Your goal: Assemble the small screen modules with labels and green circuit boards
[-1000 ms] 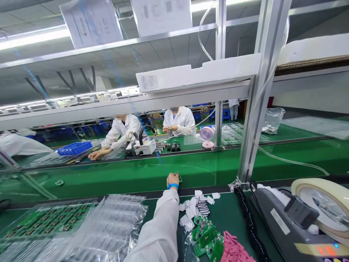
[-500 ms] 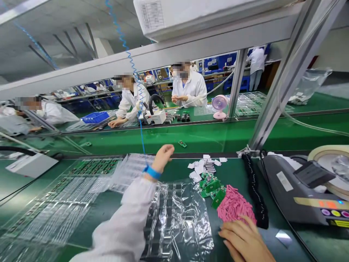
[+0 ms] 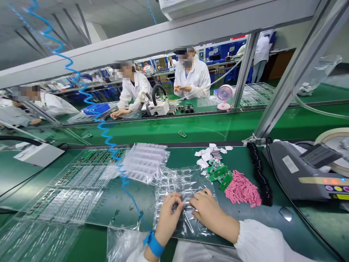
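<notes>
A clear plastic blister tray or film (image 3: 188,178) with rows of pockets lies on the bench before me, and both hands are over it. My left hand (image 3: 169,214), wearing a blue wrist strap (image 3: 155,244), has thumb and fingers curled together at the middle; whatever they hold is hidden. Close by on the right, my right hand (image 3: 208,211) rests on the plastic with bent fingers apart. Beyond it lie green circuit boards (image 3: 219,173), a heap of pink strips (image 3: 242,189) and white square pieces (image 3: 205,154).
Clear trays with boards (image 3: 79,182) spread across the left, beside stacked clear trays (image 3: 145,160). A blue coiled cord (image 3: 102,125) hangs across the view. At right are a black strip (image 3: 257,174) and a grey machine (image 3: 294,174). Co-workers (image 3: 192,76) sit opposite, behind a pink fan (image 3: 225,96).
My left hand has drawn back from the far stacked trays to the near plastic. The right hand has left the pink strips and moved left beside it. The view has shifted slightly.
</notes>
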A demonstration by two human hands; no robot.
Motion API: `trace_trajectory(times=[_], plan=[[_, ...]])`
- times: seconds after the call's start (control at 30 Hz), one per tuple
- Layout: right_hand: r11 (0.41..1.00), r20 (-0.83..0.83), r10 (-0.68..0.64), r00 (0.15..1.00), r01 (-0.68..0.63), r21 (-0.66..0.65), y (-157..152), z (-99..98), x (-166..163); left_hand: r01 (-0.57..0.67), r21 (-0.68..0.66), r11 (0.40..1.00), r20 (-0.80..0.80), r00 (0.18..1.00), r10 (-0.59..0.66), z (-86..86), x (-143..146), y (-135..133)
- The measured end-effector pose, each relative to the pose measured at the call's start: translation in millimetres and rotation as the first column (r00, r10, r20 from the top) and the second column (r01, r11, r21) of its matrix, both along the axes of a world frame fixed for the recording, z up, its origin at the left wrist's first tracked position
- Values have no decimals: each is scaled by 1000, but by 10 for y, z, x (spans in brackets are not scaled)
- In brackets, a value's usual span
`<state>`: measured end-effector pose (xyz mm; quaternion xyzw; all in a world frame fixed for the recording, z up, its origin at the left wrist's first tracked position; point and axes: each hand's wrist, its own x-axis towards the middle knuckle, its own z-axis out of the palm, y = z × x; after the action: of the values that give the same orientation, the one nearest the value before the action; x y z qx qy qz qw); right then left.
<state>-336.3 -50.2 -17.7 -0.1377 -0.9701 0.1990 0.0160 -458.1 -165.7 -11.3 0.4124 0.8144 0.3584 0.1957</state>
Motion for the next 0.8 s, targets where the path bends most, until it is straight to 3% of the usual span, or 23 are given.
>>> trace_trajectory(times=[0.2,0.43,0.67,0.8], plan=[[996,-47,39,998,-35,76,-59,-31,-156,-69,72,995,-30,997,71,-120,-51,-33],[994,-133,-52,990,65,93,85,261,193,-110,121,987,-34,993,115,-155,-85,26],[979,-131,69,989,-41,202,9,-23,-69,-158,92,983,-63,984,164,-171,-97,50],[945,-156,164,974,-110,308,-1,-15,-152,-192,40,981,-59,979,194,-132,-76,63]])
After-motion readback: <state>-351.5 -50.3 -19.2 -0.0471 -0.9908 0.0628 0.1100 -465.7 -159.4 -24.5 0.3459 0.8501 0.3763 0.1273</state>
